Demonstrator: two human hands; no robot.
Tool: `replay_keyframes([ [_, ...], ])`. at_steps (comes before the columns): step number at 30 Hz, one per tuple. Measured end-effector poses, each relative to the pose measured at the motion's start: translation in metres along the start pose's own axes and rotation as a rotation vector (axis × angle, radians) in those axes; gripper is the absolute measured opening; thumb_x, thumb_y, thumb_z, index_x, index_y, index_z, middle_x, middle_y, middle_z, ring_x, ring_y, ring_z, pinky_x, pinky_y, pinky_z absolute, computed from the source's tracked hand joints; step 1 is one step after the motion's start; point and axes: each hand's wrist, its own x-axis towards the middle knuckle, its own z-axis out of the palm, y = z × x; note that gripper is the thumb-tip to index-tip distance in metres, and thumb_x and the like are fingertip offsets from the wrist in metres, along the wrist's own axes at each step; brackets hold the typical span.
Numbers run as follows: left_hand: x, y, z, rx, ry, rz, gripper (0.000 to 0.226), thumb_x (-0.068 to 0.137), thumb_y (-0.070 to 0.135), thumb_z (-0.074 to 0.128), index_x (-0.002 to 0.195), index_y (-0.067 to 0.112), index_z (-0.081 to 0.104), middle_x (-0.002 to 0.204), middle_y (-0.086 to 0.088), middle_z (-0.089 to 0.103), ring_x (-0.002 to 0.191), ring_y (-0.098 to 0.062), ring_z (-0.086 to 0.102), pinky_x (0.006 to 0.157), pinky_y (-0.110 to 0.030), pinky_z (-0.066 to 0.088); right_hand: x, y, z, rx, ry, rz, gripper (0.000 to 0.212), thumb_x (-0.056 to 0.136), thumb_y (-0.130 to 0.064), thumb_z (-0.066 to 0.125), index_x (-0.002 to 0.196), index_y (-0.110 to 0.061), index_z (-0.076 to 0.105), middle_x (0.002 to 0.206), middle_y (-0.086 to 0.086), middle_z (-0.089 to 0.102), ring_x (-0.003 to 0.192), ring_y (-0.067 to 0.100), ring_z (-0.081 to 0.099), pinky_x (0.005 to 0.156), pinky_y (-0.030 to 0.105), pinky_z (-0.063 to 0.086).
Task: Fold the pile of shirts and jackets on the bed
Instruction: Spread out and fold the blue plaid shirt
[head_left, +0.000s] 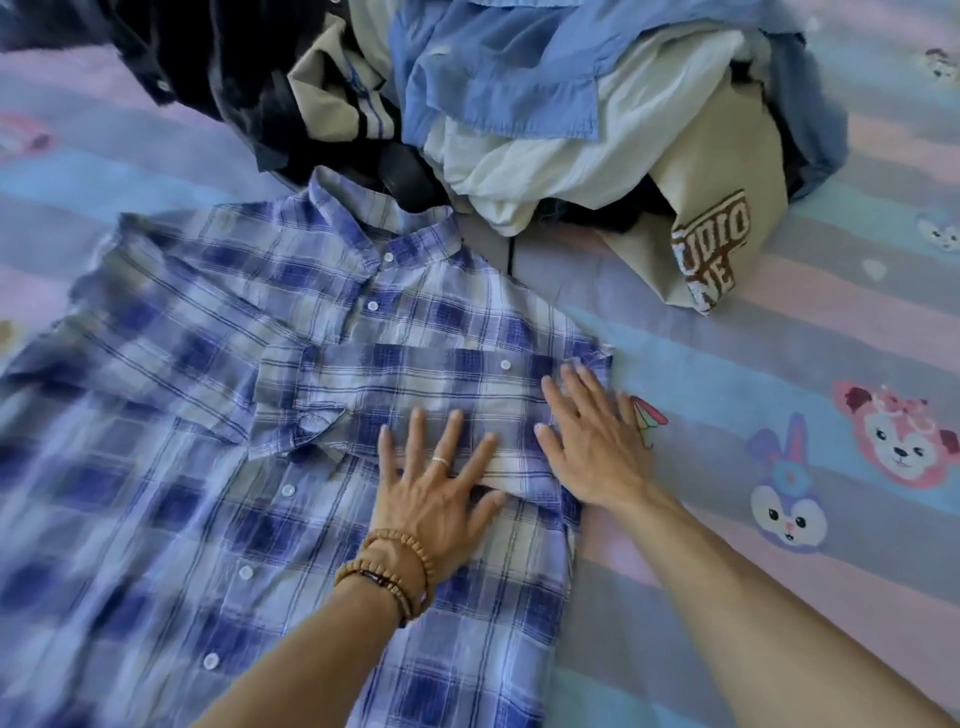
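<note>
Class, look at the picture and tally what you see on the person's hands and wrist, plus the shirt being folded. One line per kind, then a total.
Hands pressing flat on the shirt: 2, left hand and right hand
Plaid shirt spread on the bed: 1
Ring on the left hand: 1
Beaded bracelet stack on the left wrist: 1
Total: 5

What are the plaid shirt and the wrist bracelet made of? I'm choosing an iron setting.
Plaid shirt: looks like thin woven cotton or a blend, matte, lightly crinkled, with glossy white buttons, likely plastic. Bracelet on the left wrist: round tan beads, seemingly wood, matte.
</note>
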Motion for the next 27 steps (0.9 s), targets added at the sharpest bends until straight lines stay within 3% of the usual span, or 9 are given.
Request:
replay_keyframes([
  [3, -0.012, -0.049, -0.004, -0.021, -0.079, -0.106, 0.08, 0.073, 0.075, -0.019, 0.145, 0.04, -0.024, 0.153, 0.004, -0.033, 0.141, -0.027, -0.032, 0.113, -0.054, -0.015, 0.01, 0.004, 0.0, -0.056, -0.305, 0.173, 0.071, 0.099, -0.06, 0.007, 0.152, -0.021, -0.02, 0.157, -0.004, -0.031, 0.146, 0.015, -0.025, 0.116, 0.052, -0.013],
  [7, -0.036, -0.086, -0.036, -0.262, -0.074, -0.002, 0.096, 0.078, 0.073, -0.01, 0.153, 0.021, 0.019, 0.161, -0.004, 0.01, 0.149, -0.02, 0.007, 0.12, -0.035, 0.011, 0.033, -0.046, -0.032, -0.208, -0.307, 0.347, 0.075, 0.098, -0.052, 0.025, 0.156, -0.008, 0.005, 0.164, 0.01, -0.005, 0.15, 0.027, -0.005, 0.118, 0.06, 0.001],
  [10, -0.066, -0.125, -0.047, -0.411, 0.123, -0.06, 0.063, 0.09, 0.054, 0.021, 0.132, 0.019, 0.051, 0.135, -0.001, 0.052, 0.119, -0.023, 0.055, 0.097, -0.037, 0.046, 0.047, -0.118, -0.056, -0.22, -0.149, 0.1, 0.06, 0.096, -0.039, 0.043, 0.147, -0.011, 0.03, 0.157, 0.011, 0.022, 0.145, 0.03, 0.019, 0.117, 0.055, 0.014],
  [12, -0.084, -0.164, -0.044, -0.396, 0.336, -0.177, 0.043, 0.087, 0.043, 0.039, 0.116, 0.02, 0.06, 0.111, -0.002, 0.064, 0.091, -0.025, 0.065, 0.074, -0.038, 0.056, 0.06, -0.178, -0.065, -0.115, -0.151, -0.131, 0.051, 0.098, -0.033, 0.043, 0.145, -0.014, 0.035, 0.155, 0.009, 0.026, 0.139, 0.028, 0.031, 0.113, 0.047, 0.025],
  [14, -0.105, -0.215, -0.042, -0.359, 0.411, -0.379, 0.037, 0.08, 0.034, 0.05, 0.108, 0.015, 0.065, 0.097, -0.005, 0.064, 0.08, -0.03, 0.064, 0.065, -0.04, 0.055, 0.084, -0.249, -0.068, -0.068, -0.189, -0.299, 0.043, 0.1, -0.03, 0.042, 0.139, -0.013, 0.042, 0.151, 0.008, 0.032, 0.127, 0.027, 0.045, 0.104, 0.043, 0.038],
  [18, -0.157, -0.303, -0.023, -0.304, 0.338, -0.927, 0.063, 0.063, 0.015, 0.079, 0.122, 0.008, 0.06, 0.114, -0.018, 0.061, 0.102, -0.041, 0.057, 0.082, -0.052, 0.047, 0.126, -0.364, -0.062, -0.079, -0.227, -0.498, 0.039, 0.099, -0.022, 0.043, 0.137, -0.012, 0.044, 0.144, 0.005, 0.038, 0.103, 0.029, 0.059, 0.084, 0.042, 0.05],
  [21, -0.197, -0.338, -0.01, -0.361, 0.157, -1.212, 0.076, 0.073, 0.052, 0.073, 0.134, 0.015, 0.046, 0.128, -0.014, 0.054, 0.117, -0.035, 0.048, 0.091, -0.047, 0.042, 0.15, -0.423, -0.051, -0.172, -0.222, -0.587, 0.062, 0.09, -0.003, 0.045, 0.149, -0.015, 0.028, 0.15, 0.003, 0.032, 0.101, 0.032, 0.06, 0.076, 0.04, 0.049],
  [24, -0.22, -0.354, 0.001, -0.463, 0.152, -1.236, 0.061, 0.071, 0.071, 0.063, 0.107, 0.025, 0.047, 0.096, -0.004, 0.062, 0.091, -0.027, 0.056, 0.076, -0.036, 0.048, 0.167, -0.47, -0.044, -0.33, -0.171, -0.659, 0.086, 0.082, 0.009, 0.048, 0.155, -0.023, 0.014, 0.163, 0.001, 0.01, 0.106, 0.033, 0.059, 0.081, 0.041, 0.051],
  [27, -0.232, -0.359, 0.005, -0.584, 0.13, -1.173, 0.06, 0.07, 0.074, 0.062, 0.098, 0.027, 0.037, 0.076, 0.003, 0.053, 0.071, -0.022, 0.05, 0.066, -0.03, 0.044, 0.177, -0.5, -0.034, -0.586, -0.264, -0.802, 0.099, 0.078, 0.011, 0.049, 0.156, -0.032, 0.003, 0.164, -0.006, 0.001, 0.103, 0.033, 0.06, 0.069, 0.036, 0.046],
])
